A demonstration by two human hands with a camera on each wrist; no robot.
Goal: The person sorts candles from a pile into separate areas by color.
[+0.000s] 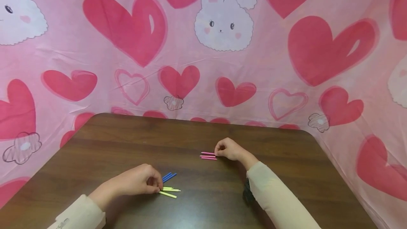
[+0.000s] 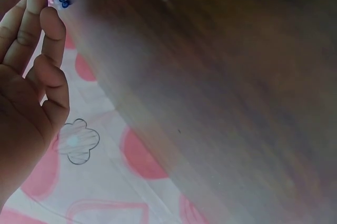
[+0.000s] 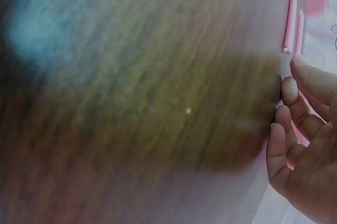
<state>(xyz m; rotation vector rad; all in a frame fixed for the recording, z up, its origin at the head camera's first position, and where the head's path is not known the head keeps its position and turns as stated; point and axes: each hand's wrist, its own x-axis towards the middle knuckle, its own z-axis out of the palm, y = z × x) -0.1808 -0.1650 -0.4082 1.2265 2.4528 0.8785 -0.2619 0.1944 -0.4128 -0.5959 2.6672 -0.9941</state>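
My left hand [image 1: 140,180] is low over the table, thumb and forefinger pinching the near end of a thin yellow stick [image 1: 167,194]. Other yellow sticks [image 1: 171,189] lie right beside it, and several blue sticks [image 1: 169,176] are just behind them. In the left wrist view, that hand [image 2: 31,61] has its other fingers loosely bent. Farther back and to the right, my right hand [image 1: 231,149] pinches the right end of a pink stick [image 1: 208,153]. Two more pink sticks [image 1: 208,157] lie parallel in front of it. The right wrist view shows the thumb tip at a pink stick [image 3: 299,32].
The brown wooden table [image 1: 133,140] has rounded back corners. Right behind it hangs a pink cloth [image 1: 190,56] printed with hearts and rabbits. A dark wrist device [image 1: 247,193] sits under the right sleeve [image 1: 276,193].
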